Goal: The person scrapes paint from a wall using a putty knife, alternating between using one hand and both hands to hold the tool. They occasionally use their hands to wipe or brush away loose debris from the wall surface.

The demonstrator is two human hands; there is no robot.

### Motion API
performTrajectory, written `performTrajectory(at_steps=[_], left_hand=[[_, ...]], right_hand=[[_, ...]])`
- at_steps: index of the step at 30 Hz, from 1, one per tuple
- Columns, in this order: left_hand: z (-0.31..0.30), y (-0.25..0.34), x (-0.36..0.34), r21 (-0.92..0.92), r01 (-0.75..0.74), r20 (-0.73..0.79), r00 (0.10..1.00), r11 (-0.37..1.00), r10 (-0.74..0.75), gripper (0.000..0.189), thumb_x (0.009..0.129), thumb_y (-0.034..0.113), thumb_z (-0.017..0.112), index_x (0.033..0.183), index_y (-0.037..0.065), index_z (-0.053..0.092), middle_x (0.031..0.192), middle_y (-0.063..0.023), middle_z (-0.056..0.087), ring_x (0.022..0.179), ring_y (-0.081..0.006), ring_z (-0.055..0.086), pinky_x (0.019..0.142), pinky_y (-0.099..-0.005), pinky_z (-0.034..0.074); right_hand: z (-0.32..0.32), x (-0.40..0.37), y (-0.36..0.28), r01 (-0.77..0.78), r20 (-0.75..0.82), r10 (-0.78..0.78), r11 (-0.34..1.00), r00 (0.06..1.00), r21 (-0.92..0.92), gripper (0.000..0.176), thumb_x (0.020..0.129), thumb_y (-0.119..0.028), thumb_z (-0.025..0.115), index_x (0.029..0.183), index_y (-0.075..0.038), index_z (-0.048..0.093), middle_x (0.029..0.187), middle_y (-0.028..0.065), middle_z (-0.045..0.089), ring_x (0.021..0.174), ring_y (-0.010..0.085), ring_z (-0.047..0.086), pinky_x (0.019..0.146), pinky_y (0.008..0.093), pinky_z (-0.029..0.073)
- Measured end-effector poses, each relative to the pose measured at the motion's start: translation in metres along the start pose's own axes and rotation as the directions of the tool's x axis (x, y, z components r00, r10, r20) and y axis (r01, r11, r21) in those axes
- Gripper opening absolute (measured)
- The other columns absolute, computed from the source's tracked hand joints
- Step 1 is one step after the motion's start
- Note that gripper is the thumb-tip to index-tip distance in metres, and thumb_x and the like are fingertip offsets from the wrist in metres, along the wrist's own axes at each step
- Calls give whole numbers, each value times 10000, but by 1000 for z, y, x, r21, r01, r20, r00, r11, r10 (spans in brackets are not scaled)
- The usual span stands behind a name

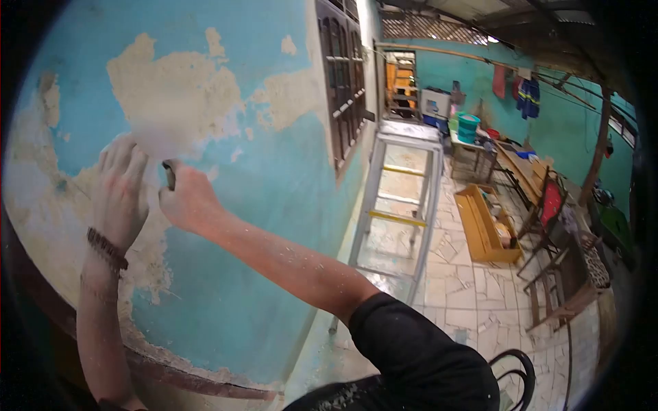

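Observation:
A blue painted wall with bare, peeled beige patches fills the left side of the view. My left hand, wearing a dark beaded bracelet, rests against it with fingers stretched upward. Just to the right, my right hand is closed around what looks like a scraper; only a dark end of it shows and the rest is hidden. Pale dust blurs the bare plaster above both hands. Pale flakes cling to my right forearm.
An aluminium stepladder stands beside the wall, below a barred window. On the tiled floor lies a wooden drawer-like box with items inside. Chairs, a table with a teal bucket and hanging clothes are farther right.

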State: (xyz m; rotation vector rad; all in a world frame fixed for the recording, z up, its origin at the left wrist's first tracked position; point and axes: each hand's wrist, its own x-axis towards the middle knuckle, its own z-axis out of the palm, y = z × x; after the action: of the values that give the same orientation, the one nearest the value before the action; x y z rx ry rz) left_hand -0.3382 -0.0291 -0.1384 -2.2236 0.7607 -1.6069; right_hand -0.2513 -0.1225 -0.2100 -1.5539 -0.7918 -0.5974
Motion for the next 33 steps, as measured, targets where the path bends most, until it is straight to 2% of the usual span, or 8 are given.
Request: performTrajectory(at_steps=[2,4,5,8,17,26,29,33], left_hand=[[9,-21,4,14,-121,119,986,993,119,436,748,-8,572,1182,36,586,1212,-191,574,1205,-381,499,1065,-455,368],[39,-52,-2,13,-202,262,946,979,192,415,775,15,556,1187,38,600,1278,-198,562,1257,-372,482,1110,-466,340],[52,-57,-5,0,-238,332,916,971,224,398,784,28,550,1178,36,608,1288,-195,564,1268,-359,482,1121,-464,335],[61,-47,-5,164,-247,411,897,955,162,308,812,54,530,1105,6,615,1247,-171,594,1264,-329,502,1123,-443,348],[32,-62,24,220,-196,311,943,956,122,345,879,107,526,1204,6,582,1234,-152,599,1259,-296,508,1133,-417,340],[-27,-109,10,560,-131,375,920,818,-110,536,950,397,521,1392,98,473,1506,-144,378,1428,-295,293,1197,-453,191],[-44,-127,9,618,-113,330,936,778,-125,558,949,416,527,1413,115,452,1513,-136,369,1429,-292,288,1199,-443,197],[-62,-135,9,637,-104,315,939,764,-136,556,950,410,537,1420,128,445,1516,-129,362,1424,-280,297,1206,-422,202]], right_hand=[[6,-6,20,304,-50,-316,938,947,-169,561,731,-141,706,1200,93,506,861,242,632,854,442,607,743,483,490],[-2,-11,10,214,87,-205,971,975,-109,588,702,-145,739,1180,90,490,894,232,636,866,451,599,744,488,498],[-2,-18,14,355,4,-356,930,935,-94,536,712,-149,732,1148,65,505,890,242,630,865,455,595,723,488,495],[-14,-26,-18,27,37,-24,995,999,-101,483,776,-112,620,1238,-5,531,893,263,628,863,451,596,718,468,495],[-17,49,-43,27,-98,-37,995,994,-95,287,788,-139,546,1020,8,631,920,300,646,910,471,617,796,490,502],[-44,87,-66,-53,75,83,941,994,-333,523,798,-167,533,1297,-18,588,1000,260,683,882,338,679,770,388,523],[-36,98,-58,113,20,-119,860,993,-498,522,795,-160,540,1295,-23,593,977,222,692,746,279,663,682,358,520],[-45,112,-72,-69,41,94,908,995,-413,515,799,-161,536,1297,-44,600,977,205,690,681,251,640,641,358,521]])
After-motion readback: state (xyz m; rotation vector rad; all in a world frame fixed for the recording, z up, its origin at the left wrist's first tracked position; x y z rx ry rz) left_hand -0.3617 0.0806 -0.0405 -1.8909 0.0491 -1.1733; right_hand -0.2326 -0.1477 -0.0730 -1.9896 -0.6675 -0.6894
